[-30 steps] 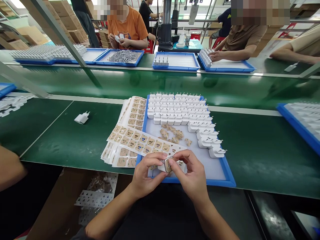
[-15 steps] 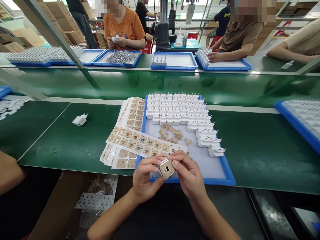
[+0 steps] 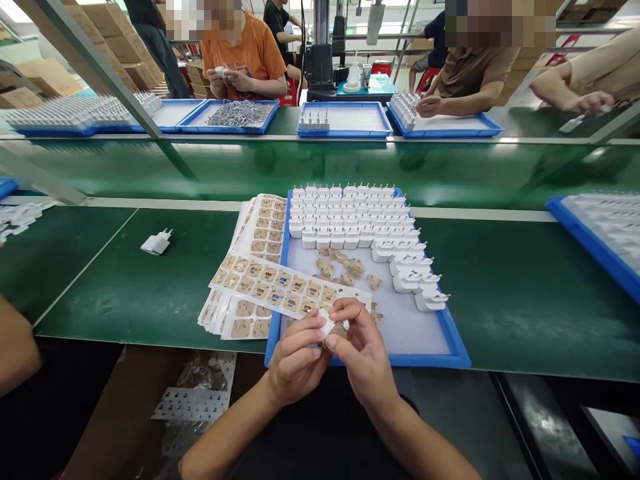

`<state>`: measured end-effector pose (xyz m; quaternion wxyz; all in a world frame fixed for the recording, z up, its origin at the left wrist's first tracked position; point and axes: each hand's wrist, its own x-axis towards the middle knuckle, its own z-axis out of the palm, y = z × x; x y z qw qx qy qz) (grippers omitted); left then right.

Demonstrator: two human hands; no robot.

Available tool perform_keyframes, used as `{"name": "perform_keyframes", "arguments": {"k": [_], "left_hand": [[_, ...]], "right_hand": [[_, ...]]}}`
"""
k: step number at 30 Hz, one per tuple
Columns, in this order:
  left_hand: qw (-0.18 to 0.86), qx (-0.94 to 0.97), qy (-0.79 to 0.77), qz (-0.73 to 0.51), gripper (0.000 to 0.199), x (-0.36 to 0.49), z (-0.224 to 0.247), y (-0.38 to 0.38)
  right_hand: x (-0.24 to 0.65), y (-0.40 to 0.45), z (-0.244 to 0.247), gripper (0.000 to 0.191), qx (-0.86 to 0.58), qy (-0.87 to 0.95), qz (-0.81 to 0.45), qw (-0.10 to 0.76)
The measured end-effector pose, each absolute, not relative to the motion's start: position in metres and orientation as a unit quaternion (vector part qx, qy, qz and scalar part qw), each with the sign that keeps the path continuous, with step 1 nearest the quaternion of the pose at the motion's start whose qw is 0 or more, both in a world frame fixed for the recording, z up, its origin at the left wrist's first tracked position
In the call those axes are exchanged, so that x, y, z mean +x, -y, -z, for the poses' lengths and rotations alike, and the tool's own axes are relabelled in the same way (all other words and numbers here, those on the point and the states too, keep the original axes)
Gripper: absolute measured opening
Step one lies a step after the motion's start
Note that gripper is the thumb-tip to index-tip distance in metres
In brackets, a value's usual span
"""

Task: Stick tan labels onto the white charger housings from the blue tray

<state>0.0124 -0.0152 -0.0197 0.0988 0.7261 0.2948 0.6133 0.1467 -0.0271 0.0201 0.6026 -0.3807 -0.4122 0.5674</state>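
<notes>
The marks on the sticker sheets (image 3: 280, 288) and the print on an orange shirt (image 3: 245, 50) are too small to be read. One white adapter (image 3: 332, 328) with a tan end face is held between both hands, above the near edge of a blue-rimmed tray (image 3: 455, 337); its body is gripped by the narrowed fingers of the left hand (image 3: 299, 360), and its tan end is pinched between the thumb and fingers of the right hand (image 3: 369, 357). The tray is set on a green bench (image 3: 500, 293), beyond which a glossy green strip (image 3: 225, 167) is crossed by slanted metal bars (image 3: 95, 60). Several dozen plug adapters (image 3: 345, 213) are lined up, pins raised, at the tray's far side and down its right side, with crumpled tan scraps (image 3: 350, 265) scattered nearer. The sheets are stacked at the tray's left, the top one laid slantwise over its rim. One loose adapter (image 3: 157, 243) is seen farther left. On the far bench, a tray of metal pins (image 3: 240, 115) and other trays are set out; six people are partly seen beyond the strip, with cardboard boxes (image 3: 107, 30) stacked at the left. Perforated sheets (image 3: 193, 404) are seen below the near bench.
</notes>
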Motion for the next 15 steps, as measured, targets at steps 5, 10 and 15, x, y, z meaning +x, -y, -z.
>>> {"name": "perform_keyframes", "arguments": {"k": [5,10,15], "left_hand": [[0.07,0.736,-0.251,-0.624,0.033,0.0125,0.021,0.0128],[0.059,0.742,-0.247,-0.621,0.031,0.0113,0.0222,0.0133],[0.133,0.713,-0.272,-0.632,0.035,0.0116,0.018,0.0135]], "right_hand": [[0.146,0.027,-0.0178,0.012,-0.38,0.381,-0.575,0.617],[0.1458,0.0243,-0.019,0.014,-0.379,0.34,-0.604,0.613],[0.1485,0.0245,-0.0172,0.024,-0.378,0.335,-0.617,0.603]]}}
